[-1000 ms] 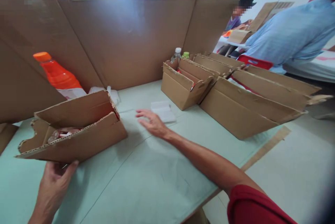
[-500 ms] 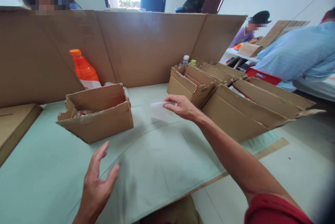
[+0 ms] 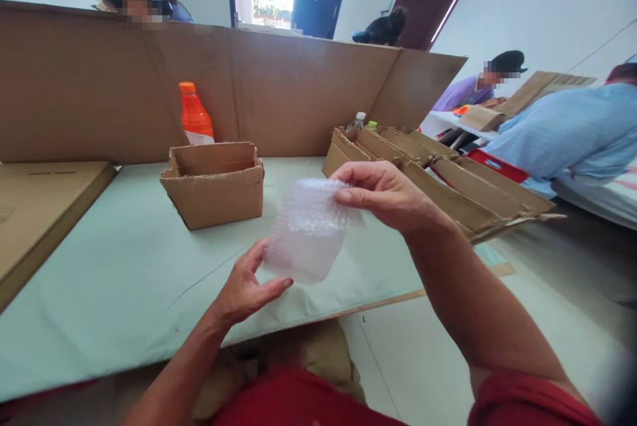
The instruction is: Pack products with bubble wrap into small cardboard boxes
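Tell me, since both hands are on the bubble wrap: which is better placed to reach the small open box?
Left, probably. The left hand holds the bubble wrap on the small open box's side; the right hand is farther away.

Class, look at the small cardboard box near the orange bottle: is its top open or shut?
Open. The cardboard box has no lid across its top; its inner back wall shows.

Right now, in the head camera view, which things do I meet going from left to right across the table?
Flat cardboard sheet → orange bottle → small open carton → left hand → bubble wrap piece → right hand → row of open cartons.
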### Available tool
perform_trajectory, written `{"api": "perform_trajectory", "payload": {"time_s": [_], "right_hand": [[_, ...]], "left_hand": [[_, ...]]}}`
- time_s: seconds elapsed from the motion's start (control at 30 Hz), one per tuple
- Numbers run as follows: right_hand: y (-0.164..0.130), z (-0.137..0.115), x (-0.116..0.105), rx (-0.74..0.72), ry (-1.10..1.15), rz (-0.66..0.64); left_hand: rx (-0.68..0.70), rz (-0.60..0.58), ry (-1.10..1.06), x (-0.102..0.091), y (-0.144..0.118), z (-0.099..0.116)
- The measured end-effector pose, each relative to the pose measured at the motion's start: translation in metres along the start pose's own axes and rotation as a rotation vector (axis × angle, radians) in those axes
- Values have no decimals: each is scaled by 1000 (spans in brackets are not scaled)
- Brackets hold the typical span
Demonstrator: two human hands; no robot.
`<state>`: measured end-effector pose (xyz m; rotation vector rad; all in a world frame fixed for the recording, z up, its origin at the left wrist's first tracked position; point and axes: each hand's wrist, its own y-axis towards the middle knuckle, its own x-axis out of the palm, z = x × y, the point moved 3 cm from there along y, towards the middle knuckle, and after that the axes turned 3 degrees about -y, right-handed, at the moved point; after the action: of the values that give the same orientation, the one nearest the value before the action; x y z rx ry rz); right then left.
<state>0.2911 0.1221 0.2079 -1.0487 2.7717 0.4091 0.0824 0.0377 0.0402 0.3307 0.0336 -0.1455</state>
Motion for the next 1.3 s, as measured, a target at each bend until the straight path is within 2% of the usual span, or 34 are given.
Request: {"api": "perform_trajectory", "payload": {"time_s": [0.1,0.17,0.27,0.33,0.4,0.47,0.63,0.7,0.8,0.87,0.97,1.13,1.23,1.3], "right_hand": [[5,22,-1,5,-31,33],[14,52,-2,56,-104,95],[32,107,-2,222,-290,251],[39,138,2,273,-375,327],[37,161,10,262,-418,352],[25,174,22,243,-455,312],[-11,185,56,213,-506,1],[-11,186,64,205,-517,-57],[-1,186,63,179,-531,-2],[0,185,58,160,-530,49],[-17,182,51,149,-524,73],[-71,177,53,145,-553,193],[-93,175,69,-21,-677,228],[-98,177,85,-151,-804,148]], "left_hand": [[-195,-14,-156,10,-40,-15],[-333,71,-287,17,-66,-25],[-523,264,-425,24,-98,-37],[-585,357,-438,25,-112,-39],[-600,415,-416,24,-120,-37],[-603,449,-394,23,-125,-35],[-619,422,-371,28,-132,-34],[-635,388,-378,32,-131,-31],[-637,327,-397,33,-121,-19],[-635,295,-416,29,-106,-11],[-649,289,-457,20,-74,-6],[-768,295,-520,11,-24,-28],[-846,268,-514,12,-12,-43],[-863,245,-498,13,-11,-48]]}}
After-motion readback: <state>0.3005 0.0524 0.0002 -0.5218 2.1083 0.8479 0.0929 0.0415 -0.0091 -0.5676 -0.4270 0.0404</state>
